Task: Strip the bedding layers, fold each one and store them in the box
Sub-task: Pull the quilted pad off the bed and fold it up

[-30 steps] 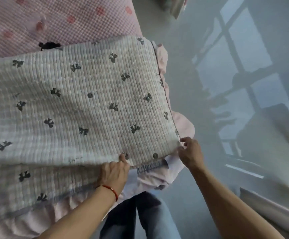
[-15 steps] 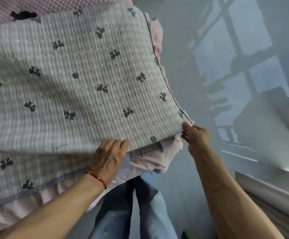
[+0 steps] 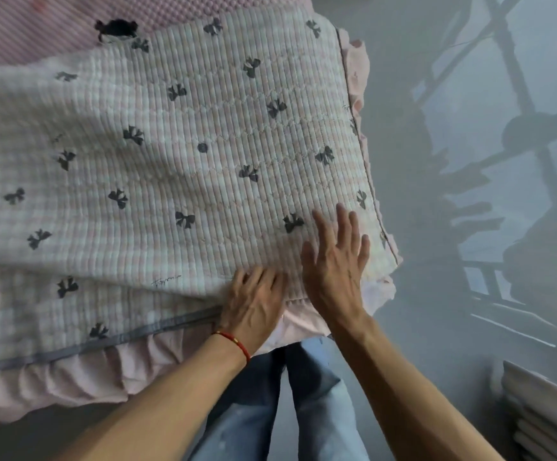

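A glossy grey floor (image 3: 436, 327) carries a window-frame shadow (image 3: 519, 128); pale stacked slats (image 3: 549, 417) sit at lower right.

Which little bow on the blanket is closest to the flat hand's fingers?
The dark bow just left of the right hand, beside its fingertips. The other bows on the quilted blanket sit farther off. The left hand presses the folded edge.

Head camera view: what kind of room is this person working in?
Most likely a bedroom. Both hands, left hand and right hand, rest on a bow-printed quilt spread over a bed with a pink ruffled skirt, and a window's shadow falls on the grey floor.
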`<action>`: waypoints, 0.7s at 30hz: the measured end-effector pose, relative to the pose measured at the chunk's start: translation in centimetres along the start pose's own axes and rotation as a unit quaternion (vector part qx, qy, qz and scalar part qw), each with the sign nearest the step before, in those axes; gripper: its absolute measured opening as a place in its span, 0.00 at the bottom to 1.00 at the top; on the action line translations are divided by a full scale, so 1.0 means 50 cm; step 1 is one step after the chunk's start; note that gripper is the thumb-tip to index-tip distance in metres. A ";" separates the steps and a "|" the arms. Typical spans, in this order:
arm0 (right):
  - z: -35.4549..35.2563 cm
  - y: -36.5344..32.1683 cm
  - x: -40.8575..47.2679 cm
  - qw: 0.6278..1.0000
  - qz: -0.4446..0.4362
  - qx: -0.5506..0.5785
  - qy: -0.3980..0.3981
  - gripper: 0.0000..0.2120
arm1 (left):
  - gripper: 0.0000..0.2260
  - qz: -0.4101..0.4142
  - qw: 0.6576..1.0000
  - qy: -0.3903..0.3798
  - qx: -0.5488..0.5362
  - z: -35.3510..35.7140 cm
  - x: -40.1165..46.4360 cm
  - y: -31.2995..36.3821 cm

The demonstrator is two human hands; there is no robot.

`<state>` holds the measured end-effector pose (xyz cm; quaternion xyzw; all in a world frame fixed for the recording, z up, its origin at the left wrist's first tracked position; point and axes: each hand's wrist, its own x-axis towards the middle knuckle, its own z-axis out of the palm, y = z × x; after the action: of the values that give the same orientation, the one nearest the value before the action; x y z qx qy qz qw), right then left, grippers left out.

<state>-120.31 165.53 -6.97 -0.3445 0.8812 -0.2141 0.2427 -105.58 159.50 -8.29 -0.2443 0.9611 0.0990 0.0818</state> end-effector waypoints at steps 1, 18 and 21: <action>0.020 -0.028 0.003 0.998 -0.027 0.005 -0.048 0.26 | 0.09 -0.032 0.999 0.010 0.016 -0.010 0.000 -0.005; 0.117 -0.034 0.044 0.960 -0.046 -0.203 -0.188 0.34 | 0.14 -0.215 0.967 0.073 0.119 -0.060 -0.217 -0.440; 0.126 -0.045 0.041 0.956 -0.038 -0.225 -0.184 0.34 | 0.15 -0.368 0.921 0.126 -0.029 -0.048 -0.238 -0.420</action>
<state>-116.85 161.24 -11.31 -0.4566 0.8329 0.0475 0.3091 -85.31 146.28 -6.67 -0.5935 0.8026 0.0580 -0.0163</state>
